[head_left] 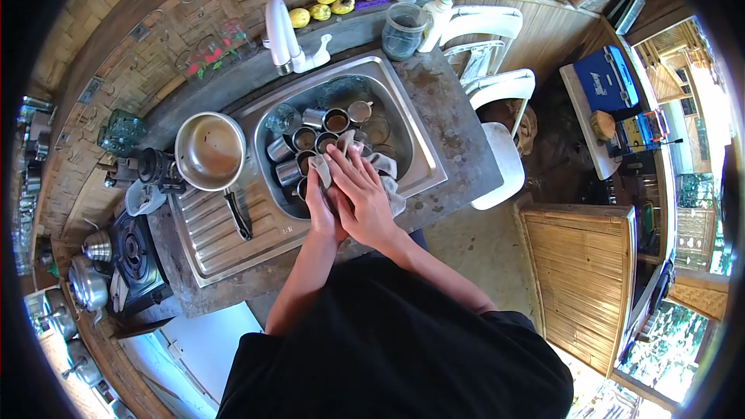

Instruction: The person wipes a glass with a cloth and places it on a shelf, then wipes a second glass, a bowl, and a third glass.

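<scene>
Both my hands are together over the near edge of the sink basin, with a light grey cloth (394,195) between and around them. My left hand (322,209) is on the left side, its thumb and palm against the cloth. Across it lies my right hand (363,198), fingers fairly straight and pressing the cloth. Just beyond the fingertips, several metal cups (304,138) stand and lie crowded in the steel sink (403,120). A clear glass (283,119) sits at the basin's far left. My hands hide part of the cloth and some cups.
A steel pan (208,147) rests on the ridged drainboard (225,237), its black handle toward me. Behind the basin rises a white faucet (283,39). A plastic tub (403,31) and pump bottle (438,19) stand at the back right. White chairs (504,159) flank the counter.
</scene>
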Motion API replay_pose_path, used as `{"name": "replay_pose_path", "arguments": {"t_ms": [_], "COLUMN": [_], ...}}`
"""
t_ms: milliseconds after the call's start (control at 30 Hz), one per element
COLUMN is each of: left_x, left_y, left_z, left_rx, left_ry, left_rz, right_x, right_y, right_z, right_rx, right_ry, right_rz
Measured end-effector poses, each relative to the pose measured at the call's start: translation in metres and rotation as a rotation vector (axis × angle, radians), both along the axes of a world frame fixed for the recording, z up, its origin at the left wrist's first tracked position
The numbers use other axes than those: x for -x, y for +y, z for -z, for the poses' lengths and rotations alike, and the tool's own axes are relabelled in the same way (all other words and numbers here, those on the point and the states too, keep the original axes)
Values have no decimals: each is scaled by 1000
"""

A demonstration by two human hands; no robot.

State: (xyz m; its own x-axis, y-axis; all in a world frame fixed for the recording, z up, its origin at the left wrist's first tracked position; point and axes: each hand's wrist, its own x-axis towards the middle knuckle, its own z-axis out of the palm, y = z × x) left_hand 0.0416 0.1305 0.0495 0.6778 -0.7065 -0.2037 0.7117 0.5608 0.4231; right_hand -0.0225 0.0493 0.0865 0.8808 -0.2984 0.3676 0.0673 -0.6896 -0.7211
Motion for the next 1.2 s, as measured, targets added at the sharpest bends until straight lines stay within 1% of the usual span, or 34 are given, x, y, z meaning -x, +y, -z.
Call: {"name": "replay_pose_path", "arguments": {"t_ms": [33, 67, 133, 167, 200, 300, 333, 367, 433, 533, 567, 600, 633, 700, 733, 800, 867, 900, 933, 1000, 1033, 1067, 1100, 1167, 1200], "left_x": [-7, -11, -24, -29, -27, -19, -17, -4, 8, 6, 5, -1, -7, -23, -30, -31, -31, -28, -22, -10, -1, 2, 2, 1, 1], "left_y": [2, 0, 9, 10, 9, 6, 3, 0, -3, 0, 0, -3, 1, 10, 14, 14, 15, 14, 13, 4, 6, 7, 8, 8, 6], "left_z": [8, -8, 5, -1, -7, -20, -20, -24, -25, -18, -18, -13, -9, -8, -7, -30, -32, -30, -28, -31, -35, -35, -35, -29, -27], "left_rx": [10, -18, 141, 224, 80, 159, 148, -24, -34, -124, -153, -137, -65, 85, 41, 18, 19, 28, 38, 37, 58, 147, 237, 179, 153], "left_ry": [-52, -4, 34, 50, 82, 171, 158, 147, 123, 133, 142, 114, 128, 149, 126, 150, 214, 196, 181, 272, 267, 317, 364, 286, 245], "left_rz": [11, -7, 69, 106, 43, 80, 67, 11, 64, 31, 25, -19, 24, 116, 149, 148, 150, 172, 195, 203, 236, 265, 295, 246, 219], "right_x": [-1, 0, 2, 1, 3, 6, 5, -4, -9, -9, -7, -4, -3, 2, 7, 18, 22, 23, 22, 13, 9, 5, 3, 2, 1], "right_y": [1, 1, -2, -5, -4, -8, -7, -12, -9, 0, -1, -1, 1, 5, 5, 3, -5, -10, -16, -32, -38, -43, -42, -37, -36], "right_z": [-2, 1, 8, 9, 6, 9, 10, 14, 18, 16, 13, 10, 8, 4, -1, -7, 0, 2, 4, 4, 5, 8, 10, 13, 15], "right_rx": [-56, -26, 1, 18, 25, 98, 129, 38, -35, -140, -185, -232, -280, -185, -158, -117, 19, 90, 180, 250, 279, 311, 265, 177, 73], "right_ry": [-22, -25, -17, -14, -53, -62, -73, -97, -73, -59, -42, -26, -12, -40, -38, -27, -70, -88, -82, -113, -127, -142, -133, -106, -114], "right_rz": [-80, -113, -201, -245, -235, -156, -71, 94, 203, 130, 54, -22, -99, -159, -185, -244, -248, -243, -187, -87, -40, -25, -7, 30, 21]}}
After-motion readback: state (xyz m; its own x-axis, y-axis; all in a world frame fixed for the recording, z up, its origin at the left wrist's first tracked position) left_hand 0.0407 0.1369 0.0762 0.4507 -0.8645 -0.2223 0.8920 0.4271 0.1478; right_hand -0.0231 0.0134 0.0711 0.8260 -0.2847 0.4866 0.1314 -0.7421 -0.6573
